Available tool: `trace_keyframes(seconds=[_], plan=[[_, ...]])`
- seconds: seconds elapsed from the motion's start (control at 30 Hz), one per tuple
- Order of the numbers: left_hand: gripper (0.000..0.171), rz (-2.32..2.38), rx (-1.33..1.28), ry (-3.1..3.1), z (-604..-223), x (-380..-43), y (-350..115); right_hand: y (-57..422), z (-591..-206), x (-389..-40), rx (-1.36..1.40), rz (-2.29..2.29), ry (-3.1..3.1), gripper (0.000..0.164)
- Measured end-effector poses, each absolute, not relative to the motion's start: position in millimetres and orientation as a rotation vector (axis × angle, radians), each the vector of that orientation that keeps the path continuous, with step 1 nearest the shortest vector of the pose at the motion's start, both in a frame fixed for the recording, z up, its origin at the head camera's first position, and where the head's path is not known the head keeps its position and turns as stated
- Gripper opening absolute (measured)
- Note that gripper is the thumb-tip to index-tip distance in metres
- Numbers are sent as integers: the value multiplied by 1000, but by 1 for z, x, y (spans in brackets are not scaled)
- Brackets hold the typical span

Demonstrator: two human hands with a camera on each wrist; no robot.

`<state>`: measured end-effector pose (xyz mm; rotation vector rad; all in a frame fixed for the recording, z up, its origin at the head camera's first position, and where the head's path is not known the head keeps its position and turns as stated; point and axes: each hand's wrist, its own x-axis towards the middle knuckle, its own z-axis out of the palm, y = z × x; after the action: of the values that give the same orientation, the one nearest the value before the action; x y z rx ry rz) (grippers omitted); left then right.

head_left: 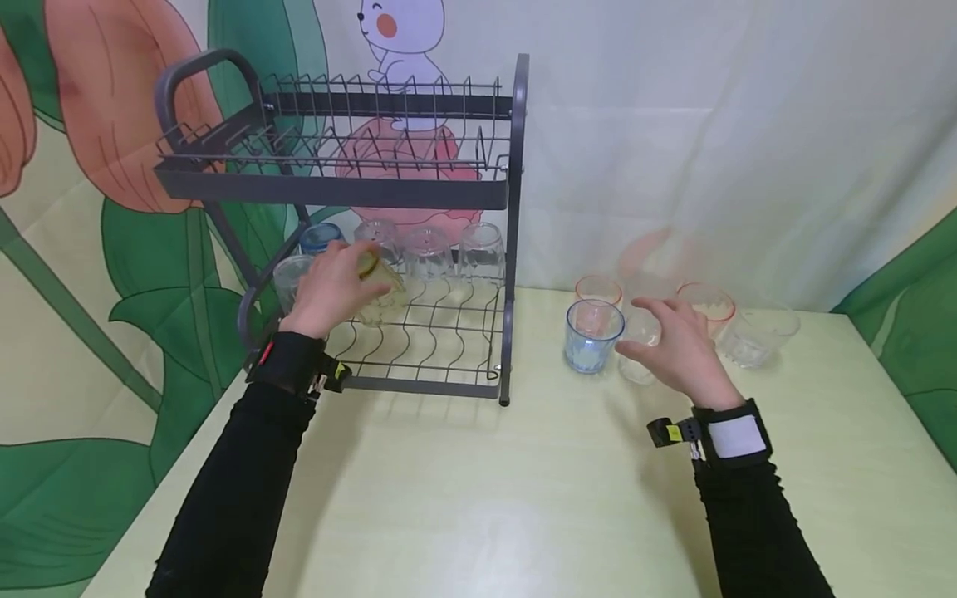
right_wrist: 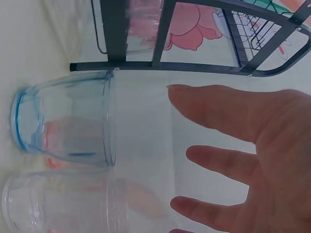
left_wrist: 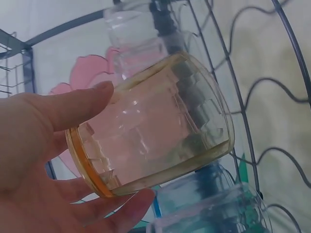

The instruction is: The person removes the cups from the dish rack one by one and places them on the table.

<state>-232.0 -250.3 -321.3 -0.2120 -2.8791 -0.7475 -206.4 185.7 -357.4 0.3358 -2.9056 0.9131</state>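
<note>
My left hand grips a yellow-tinted glass over the lower tier of the dish rack. The glass is tilted; in the left wrist view, its orange-ringed end lies by the palm, thumb on one side and fingers on the other. My right hand is spread above a clear glass on the table, holding nothing. Just left of that stands a blue-tinted glass, upright. The right wrist view shows thumb and fingers apart, off the rims of the blue and clear glasses.
On the rack's lower tier, several clear glasses and a blue one stand toward the back and left. Behind my right hand are red-rimmed glasses and a clear glass. A printed cloth hangs behind the table.
</note>
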Motion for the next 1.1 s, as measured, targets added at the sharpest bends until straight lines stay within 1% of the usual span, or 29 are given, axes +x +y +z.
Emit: trace_keyframes(seconds=[0.37,0.53,0.6,0.67,0.7,0.83,0.93,1.0,1.1], plan=[[60,-875,-246,-2790,-320,-219,-239,175,-357,-202,465,1069,-2842,61],[60,-1017,-235,-2750,-321,-212,-233,175,-353,-198,502,1194,-2827,62],[61,-1084,-227,-2737,-324,-210,-232,175,-351,-196,499,1229,-2831,63],[61,-1125,-223,-2699,-342,-221,-239,174,-349,-194,490,1259,-2833,64],[61,-1142,-217,-2696,-342,-220,-239,174,-348,-193,488,1276,-2833,65],[66,-1072,-193,-2628,-447,-305,-290,171,-348,-190,512,1357,-2811,65],[69,-1073,-179,-2601,-502,-345,-318,168,-349,-189,556,1404,-2790,62],[68,-1188,-154,-2609,-480,-319,-308,165,-350,-186,580,1419,-2788,60],[68,-1393,-140,-2619,-423,-263,-278,163,-351,-183,609,1447,-2780,59]])
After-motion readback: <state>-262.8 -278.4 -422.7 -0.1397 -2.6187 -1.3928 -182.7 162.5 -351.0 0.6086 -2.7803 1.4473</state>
